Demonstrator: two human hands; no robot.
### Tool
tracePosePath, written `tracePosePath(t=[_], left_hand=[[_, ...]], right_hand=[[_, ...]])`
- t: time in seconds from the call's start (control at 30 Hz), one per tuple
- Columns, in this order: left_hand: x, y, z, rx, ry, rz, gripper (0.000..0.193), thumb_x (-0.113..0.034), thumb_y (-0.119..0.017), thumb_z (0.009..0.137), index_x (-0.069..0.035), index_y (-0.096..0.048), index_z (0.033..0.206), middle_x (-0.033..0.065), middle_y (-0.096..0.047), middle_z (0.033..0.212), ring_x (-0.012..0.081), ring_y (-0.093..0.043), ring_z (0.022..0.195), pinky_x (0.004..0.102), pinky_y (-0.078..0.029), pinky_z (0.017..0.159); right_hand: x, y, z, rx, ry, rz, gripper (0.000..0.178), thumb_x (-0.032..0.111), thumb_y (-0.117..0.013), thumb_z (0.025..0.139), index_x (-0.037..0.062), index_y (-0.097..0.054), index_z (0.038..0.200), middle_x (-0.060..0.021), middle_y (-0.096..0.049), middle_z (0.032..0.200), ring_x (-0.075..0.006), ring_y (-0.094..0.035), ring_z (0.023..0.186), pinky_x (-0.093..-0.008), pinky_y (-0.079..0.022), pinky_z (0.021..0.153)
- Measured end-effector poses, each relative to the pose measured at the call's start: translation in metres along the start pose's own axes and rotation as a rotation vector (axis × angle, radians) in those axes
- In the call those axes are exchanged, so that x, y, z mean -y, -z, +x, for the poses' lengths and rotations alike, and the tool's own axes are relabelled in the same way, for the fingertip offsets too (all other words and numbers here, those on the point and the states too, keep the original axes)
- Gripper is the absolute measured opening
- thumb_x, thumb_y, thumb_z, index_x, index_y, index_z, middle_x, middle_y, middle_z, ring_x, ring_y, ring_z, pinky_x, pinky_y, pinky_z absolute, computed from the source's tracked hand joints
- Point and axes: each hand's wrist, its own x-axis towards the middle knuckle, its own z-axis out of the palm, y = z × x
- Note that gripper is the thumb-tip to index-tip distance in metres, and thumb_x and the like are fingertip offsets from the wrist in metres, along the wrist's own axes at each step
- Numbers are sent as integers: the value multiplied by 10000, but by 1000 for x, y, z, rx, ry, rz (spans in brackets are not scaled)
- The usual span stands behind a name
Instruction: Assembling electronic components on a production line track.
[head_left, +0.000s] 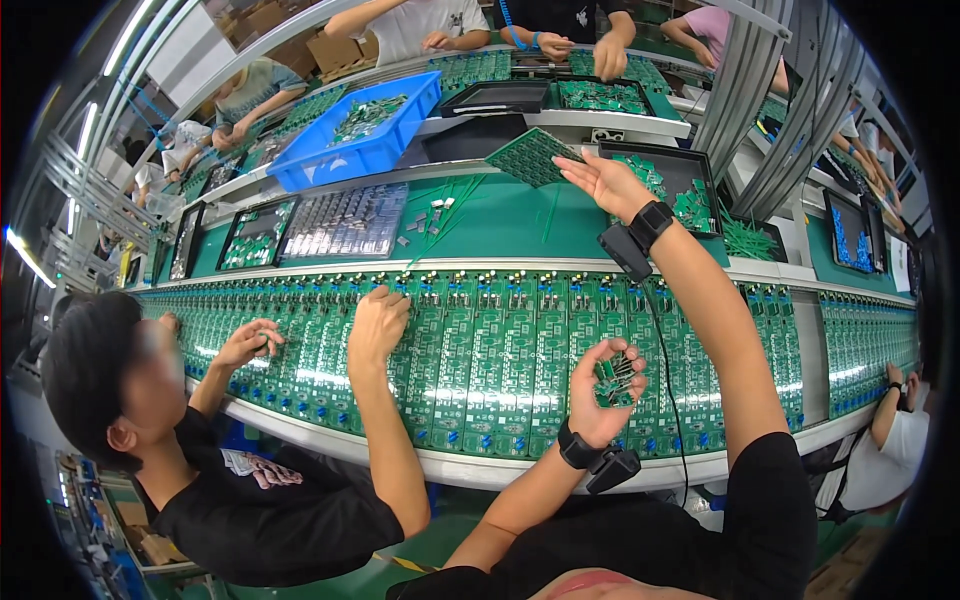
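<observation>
Your left hand (pixel 597 412) is curled, palm up, around a cluster of small green boards (pixel 614 382), some on edge, in front of your body. Your right hand (pixel 610 185) reaches far forward, its fingers mostly extended at the near right edge of a tilted green panel (pixel 528 158); you seem to be handling it there, but I cannot tell whether your fingers actually pinch it.

For a sure hold, take the panel by its edges, thumb opposite fingers, and level it before bringing it nearer. Keep your left hand cupped rather than squeezed, so the small boards neither press on one another nor slip out. Both hands are above or beyond the long row of green circuit boards (pixel 490 375), so a dropped piece could land among its upright parts. Watch the black cable (pixel 662 350) hanging from your right wrist device (pixel 628 250) across that row; it could snag.

Farther out, the green tabletop (pixel 478 242) bears a clear tray of grey components (pixel 345 222). The black tray (pixel 714 180) lies just beside your right forearm, and the blue bin (pixel 335 172) sits left of the panel. To your left, a co-worker's hand (pixel 380 322) works over the same row; leave it room.
</observation>
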Motion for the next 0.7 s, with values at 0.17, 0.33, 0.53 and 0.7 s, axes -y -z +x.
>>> tracePosePath(t=[0.17, 0.33, 0.53, 0.7], left_hand=[[1, -1, -1, -12, 4, 5, 161, -226, -484, 864, -71, -506, 826, 48, -476, 807, 164, -451, 760, 266, -399, 616], [2, 0, 0, -20, 6, 3, 182, -242, -483, 864, -65, -518, 839, 54, -492, 814, 175, -465, 755, 266, -400, 591], [3, 0, 0, -14, 13, -1, 182, -239, -487, 863, -61, -521, 841, 60, -497, 814, 181, -472, 761, 272, -408, 600], [3, 1, 1, -8, 21, -9, 181, -235, -484, 864, -60, -521, 840, 60, -498, 816, 181, -474, 763, 271, -409, 604]], right_hand=[[1, 0, -1, -14, 2, -3, 287, 127, -398, 934, -89, -323, 1107, -304, -459, 1175, -322, -509, 1093, -343, -490, 887], [2, 1, -2, -22, -6, -5, 287, 125, -396, 935, -92, -322, 1107, -304, -456, 1178, -321, -509, 1094, -343, -491, 886], [3, 1, -3, -12, -30, -31, 255, 141, -409, 932, -46, -345, 1094, -270, -462, 1197, -286, -504, 1108, -303, -490, 885], [4, 5, -3, 4, -33, -57, 223, 148, -411, 933, -20, -366, 1072, -253, -470, 1199, -266, -506, 1110, -284, -489, 883]])
